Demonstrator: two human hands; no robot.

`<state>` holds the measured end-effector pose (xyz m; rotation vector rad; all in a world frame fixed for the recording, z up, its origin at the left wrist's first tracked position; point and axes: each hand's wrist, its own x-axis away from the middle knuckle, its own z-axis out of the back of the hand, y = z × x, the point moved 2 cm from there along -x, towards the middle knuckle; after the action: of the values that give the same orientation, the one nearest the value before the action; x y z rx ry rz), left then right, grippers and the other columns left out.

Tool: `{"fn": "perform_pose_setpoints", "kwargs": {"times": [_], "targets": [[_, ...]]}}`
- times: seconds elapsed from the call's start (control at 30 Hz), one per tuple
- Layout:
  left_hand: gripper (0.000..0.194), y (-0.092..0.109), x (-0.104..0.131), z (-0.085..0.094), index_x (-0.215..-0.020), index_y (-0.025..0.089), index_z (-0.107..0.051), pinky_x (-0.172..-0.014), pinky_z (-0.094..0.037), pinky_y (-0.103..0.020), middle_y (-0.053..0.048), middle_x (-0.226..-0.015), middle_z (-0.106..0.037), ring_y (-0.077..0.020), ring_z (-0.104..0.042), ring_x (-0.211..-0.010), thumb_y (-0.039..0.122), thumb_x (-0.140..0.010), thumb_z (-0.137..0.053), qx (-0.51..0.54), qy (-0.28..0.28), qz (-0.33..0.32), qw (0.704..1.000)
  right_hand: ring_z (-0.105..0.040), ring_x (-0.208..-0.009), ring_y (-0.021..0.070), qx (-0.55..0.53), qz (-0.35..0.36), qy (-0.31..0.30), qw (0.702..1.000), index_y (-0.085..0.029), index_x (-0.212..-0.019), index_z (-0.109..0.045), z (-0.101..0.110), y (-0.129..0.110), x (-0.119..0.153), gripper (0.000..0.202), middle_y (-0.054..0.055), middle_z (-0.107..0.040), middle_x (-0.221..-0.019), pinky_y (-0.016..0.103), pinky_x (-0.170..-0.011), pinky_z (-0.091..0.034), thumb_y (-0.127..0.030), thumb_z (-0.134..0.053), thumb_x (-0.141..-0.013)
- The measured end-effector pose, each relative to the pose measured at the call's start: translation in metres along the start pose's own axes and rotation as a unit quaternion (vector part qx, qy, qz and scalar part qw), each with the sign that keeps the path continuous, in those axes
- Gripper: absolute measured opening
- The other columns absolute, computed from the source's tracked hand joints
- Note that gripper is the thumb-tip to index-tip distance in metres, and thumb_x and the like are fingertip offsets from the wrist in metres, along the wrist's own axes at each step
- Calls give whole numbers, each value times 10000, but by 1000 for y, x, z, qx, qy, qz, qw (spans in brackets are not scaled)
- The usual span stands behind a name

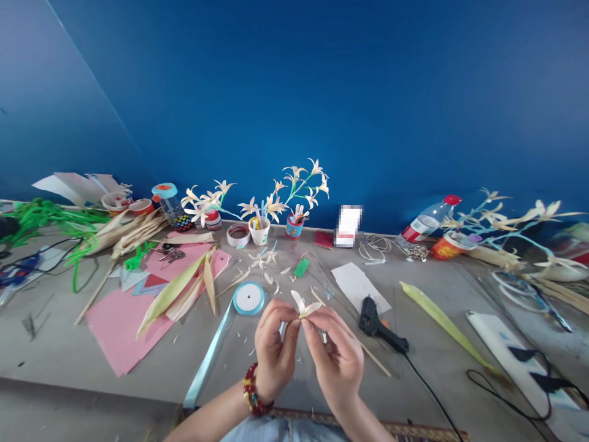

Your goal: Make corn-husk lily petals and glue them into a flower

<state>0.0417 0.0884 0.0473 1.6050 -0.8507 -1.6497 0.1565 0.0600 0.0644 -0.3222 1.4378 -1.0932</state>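
Near the table's front middle, my left hand (277, 344) and my right hand (335, 350) meet at the fingertips. Between them they pinch the base of a small cream husk flower (304, 307), its pale petals pointing up and outward. Both hands are closed on it, thumbs below. A beaded bracelet circles my left wrist. Left of the hands lies a roll of light blue ribbon (249, 298), its loose end trailing to the table's front edge. On the right rests a black glue gun (381, 325) with its cord running forward.
Pink paper (124, 331) and husks (177, 288) lie left. Cups with husk flowers, a cup of pens (294, 226) and a phone (348, 226) stand along the blue wall. Right are a bottle (426, 224), a green husk (446, 322) and a white power strip (501, 353).
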Motion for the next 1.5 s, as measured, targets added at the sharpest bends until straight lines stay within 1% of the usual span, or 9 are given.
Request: {"fn": "perform_pose_setpoints", "kwargs": {"times": [0.17,0.43,0.5,0.67,0.77,0.97,1.13,1.33,1.5], "targets": [[179,-1,1,0,-914,221,-615,-800,-455,-333,-47,-901,-641,-204,-606,-850,67,-916,-524,-3,2,1,1000,-694,-859,211,28,23,-1,999,-237,-984,-705,-1,-4,-2,237,62,-731,-924,331,-734,-571,-44,-612,-882],[149,-1,1,-1,-898,217,-622,-798,-451,-340,-55,-905,-649,-213,-602,-851,100,-926,-534,-4,12,12,1000,-710,-852,239,101,104,4,989,-246,-1057,-701,2,-10,-7,317,80,-759,-923,383,-756,-582,-20,-607,-855],[138,-1,1,-1,-874,215,-614,-790,-447,-336,-49,-881,-638,-207,-595,-833,120,-934,-532,7,14,20,1000,-705,-850,234,97,93,1,991,-241,-1037,-696,2,-9,-8,300,80,-754,-923,379,-755,-574,-19,-601,-860],[134,-1,0,-2,-834,212,-613,-759,-439,-323,-44,-839,-632,-201,-582,-793,163,-939,-545,37,11,44,998,-693,-820,216,28,11,6,1000,-233,-924,-678,-1,-3,-7,191,64,-733,-885,346,-725,-561,-65,-591,-897],[129,0,0,-3,-833,211,-615,-757,-438,-321,-42,-829,-625,-200,-576,-788,175,-939,-550,44,8,49,998,-687,-793,199,2,-12,12,1000,-229,-877,-661,-2,-1,-6,168,45,-722,-849,318,-708,-553,-74,-602,-899],[130,1,0,-2,-824,212,-612,-743,-436,-315,-40,-822,-617,-199,-564,-783,190,-938,-554,50,4,50,997,-686,-802,205,12,17,-3,1000,-233,-933,-666,-1,-3,-7,202,55,-719,-881,330,-716,-555,-51,-589,-891],[129,3,-1,-1,-804,208,-622,-732,-441,-316,-43,-808,-621,-203,-566,-770,218,-926,-581,53,3,53,997,-694,-794,218,34,24,-8,999,-238,-945,-676,1,-4,-7,206,61,-724,-883,334,-690,-562,-62,-585,-890],[131,5,-2,-2,-838,211,-615,-745,-440,-315,-41,-830,-620,-199,-568,-785,178,-942,-541,54,-14,44,997,-693,-795,219,38,32,-17,999,-238,-941,-674,2,-5,-7,215,67,-723,-895,352,-719,-571,-54,-579,-887],[126,5,-1,-1,-832,210,-619,-736,-429,-311,-36,-818,-612,-195,-555,-772,174,-934,-556,71,-17,57,996,-686,-806,205,39,43,-20,998,-236,-946,-670,4,-5,-8,223,55,-708,-893,321,-706,-558,-43,-583,-876]]}}
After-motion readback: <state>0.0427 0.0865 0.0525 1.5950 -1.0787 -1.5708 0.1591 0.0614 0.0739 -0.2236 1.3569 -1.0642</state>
